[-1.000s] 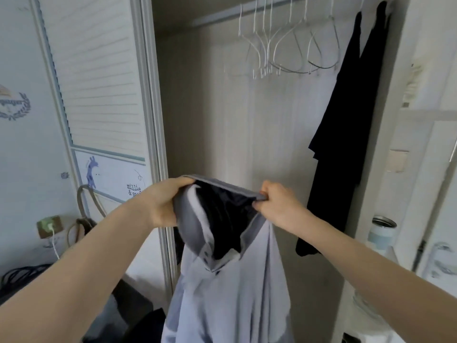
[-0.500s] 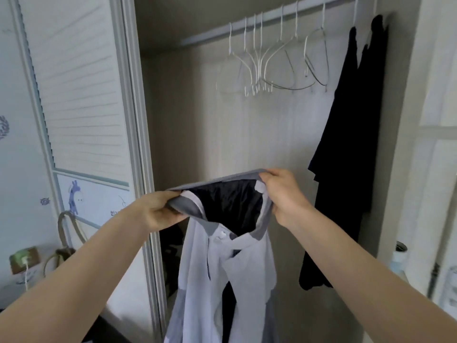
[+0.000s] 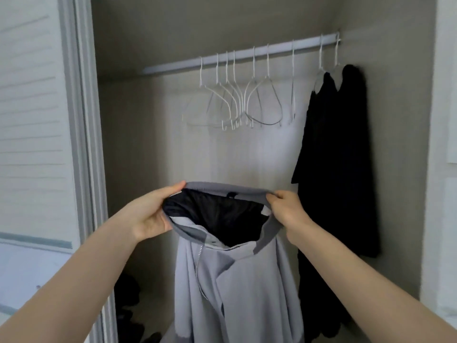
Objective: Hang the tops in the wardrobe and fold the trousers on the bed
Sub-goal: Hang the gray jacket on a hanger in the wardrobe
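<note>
Head view: left hand [image 3: 150, 214] and right hand [image 3: 288, 211] each gripped the grey jacket [image 3: 235, 280] collar, spread open. Hanging step; next needs an empty hanger [image 3: 264, 102] above the hands.

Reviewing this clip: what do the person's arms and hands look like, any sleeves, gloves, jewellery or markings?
Both forearms are bare to the frame edge, no sleeves showing. The left hand and right hand wear no gloves, and no rings, watch, bracelets or markings are visible.

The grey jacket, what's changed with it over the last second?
Both hands have pulled the grey jacket collar wider apart, the left hand drawing out to the left, exposing more black lining. The right hand keeps its grip too. The empty hangers and black clothes stayed hanging.
</note>
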`<control>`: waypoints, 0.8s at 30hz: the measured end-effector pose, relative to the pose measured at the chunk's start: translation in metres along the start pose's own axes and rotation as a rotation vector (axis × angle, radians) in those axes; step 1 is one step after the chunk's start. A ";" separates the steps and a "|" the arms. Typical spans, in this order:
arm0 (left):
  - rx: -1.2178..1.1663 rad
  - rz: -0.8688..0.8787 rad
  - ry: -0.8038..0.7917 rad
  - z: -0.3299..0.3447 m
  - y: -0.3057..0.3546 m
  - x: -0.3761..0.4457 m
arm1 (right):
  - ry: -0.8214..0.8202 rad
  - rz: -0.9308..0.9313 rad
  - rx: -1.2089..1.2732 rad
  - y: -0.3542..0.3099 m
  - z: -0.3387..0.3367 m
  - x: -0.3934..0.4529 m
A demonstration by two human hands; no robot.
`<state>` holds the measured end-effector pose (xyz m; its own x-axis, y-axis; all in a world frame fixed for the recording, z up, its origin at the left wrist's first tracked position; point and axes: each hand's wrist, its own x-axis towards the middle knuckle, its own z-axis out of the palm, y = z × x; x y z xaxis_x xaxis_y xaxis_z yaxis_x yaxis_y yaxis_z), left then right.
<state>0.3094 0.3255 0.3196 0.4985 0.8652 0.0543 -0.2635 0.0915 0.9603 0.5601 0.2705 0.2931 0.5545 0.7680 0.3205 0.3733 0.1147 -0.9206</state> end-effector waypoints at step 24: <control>0.373 0.427 0.251 0.020 0.045 0.143 | 0.348 -0.052 0.023 -0.174 -0.059 0.116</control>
<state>0.3854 0.4438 0.3762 0.1912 0.8812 0.4324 -0.0677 -0.4276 0.9014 0.6032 0.3022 0.5038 0.7566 0.5008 0.4204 0.3930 0.1655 -0.9045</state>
